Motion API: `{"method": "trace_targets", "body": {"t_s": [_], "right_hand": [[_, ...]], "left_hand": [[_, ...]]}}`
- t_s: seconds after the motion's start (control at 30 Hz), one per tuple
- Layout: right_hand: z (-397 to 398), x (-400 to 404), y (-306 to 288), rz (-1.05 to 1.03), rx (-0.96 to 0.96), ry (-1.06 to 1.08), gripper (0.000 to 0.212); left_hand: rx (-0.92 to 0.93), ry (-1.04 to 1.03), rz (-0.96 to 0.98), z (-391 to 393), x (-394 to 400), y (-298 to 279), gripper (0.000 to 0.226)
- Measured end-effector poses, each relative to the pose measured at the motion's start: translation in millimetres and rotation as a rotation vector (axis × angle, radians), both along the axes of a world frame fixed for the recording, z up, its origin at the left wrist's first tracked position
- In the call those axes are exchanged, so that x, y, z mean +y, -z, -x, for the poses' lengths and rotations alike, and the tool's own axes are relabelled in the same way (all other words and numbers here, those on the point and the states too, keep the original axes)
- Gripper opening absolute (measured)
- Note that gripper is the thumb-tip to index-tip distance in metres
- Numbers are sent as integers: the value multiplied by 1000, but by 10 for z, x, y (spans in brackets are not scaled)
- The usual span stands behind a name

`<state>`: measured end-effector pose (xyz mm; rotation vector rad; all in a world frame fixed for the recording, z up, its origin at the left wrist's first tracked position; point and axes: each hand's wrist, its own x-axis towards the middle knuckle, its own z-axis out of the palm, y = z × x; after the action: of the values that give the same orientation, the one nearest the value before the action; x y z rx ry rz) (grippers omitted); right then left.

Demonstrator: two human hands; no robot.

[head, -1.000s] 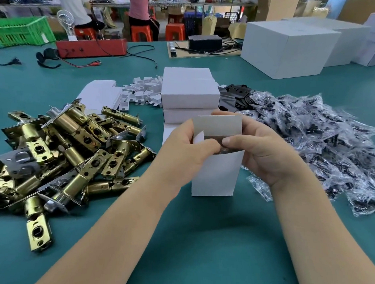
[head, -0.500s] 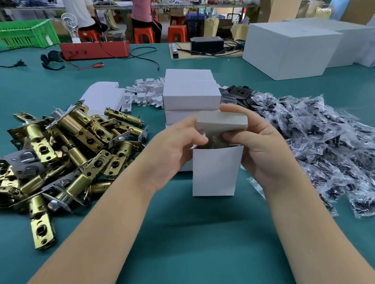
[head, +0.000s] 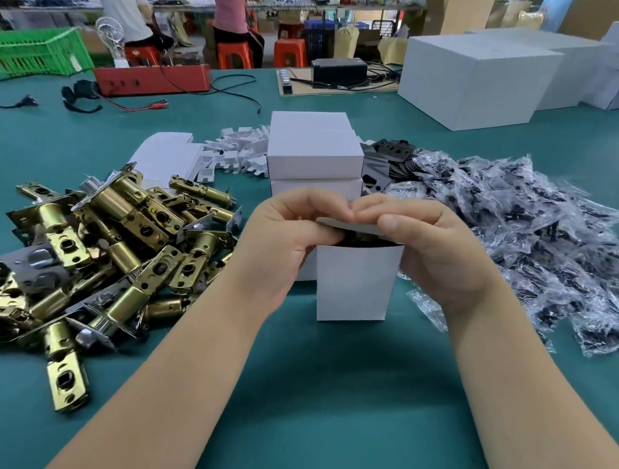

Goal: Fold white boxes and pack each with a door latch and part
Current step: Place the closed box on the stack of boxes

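1. At the table's (head: 327, 398) centre we hold one white box (head: 354, 282) upright.
2. Our left hand (head: 286, 233) and right hand (head: 434, 242) curl their fingers on its top flap (head: 348, 225).
3. Brass latches (head: 111, 244) lie at nine o'clock, bagged parts (head: 539, 241) at three o'clock.

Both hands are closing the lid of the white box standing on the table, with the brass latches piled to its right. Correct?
Not quite. In the head view the brass latches are piled to the left of the white box. The left hand and right hand are closing its lid.
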<state>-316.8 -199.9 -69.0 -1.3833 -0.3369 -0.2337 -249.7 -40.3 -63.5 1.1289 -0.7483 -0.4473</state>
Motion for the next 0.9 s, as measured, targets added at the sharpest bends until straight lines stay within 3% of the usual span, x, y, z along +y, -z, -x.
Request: {"method": "trace_targets", "body": {"t_s": [0.13, 0.27, 0.37, 0.5, 0.7, 0.9], "right_hand": [[8, -101, 1, -55, 88, -23, 27], [18, -111, 14, 7, 115, -93, 30], [23, -134, 13, 54, 127, -126, 39], [22, -146, 13, 104, 128, -9, 36], [-12, -87, 21, 57, 103, 243, 20], [-27, -62, 16, 69, 75, 239, 14]], "left_hand": [[-54, 195, -117, -94, 112, -48, 26], [-162, 29, -251, -142, 174, -74, 11], [-245, 85, -343, -141, 193, -63, 19], [-375, -108, -450, -164, 196, -36, 25], [-521, -294, -399, -97, 177, -50, 18], [-512, -261, -384, -96, 196, -67, 20]]}}
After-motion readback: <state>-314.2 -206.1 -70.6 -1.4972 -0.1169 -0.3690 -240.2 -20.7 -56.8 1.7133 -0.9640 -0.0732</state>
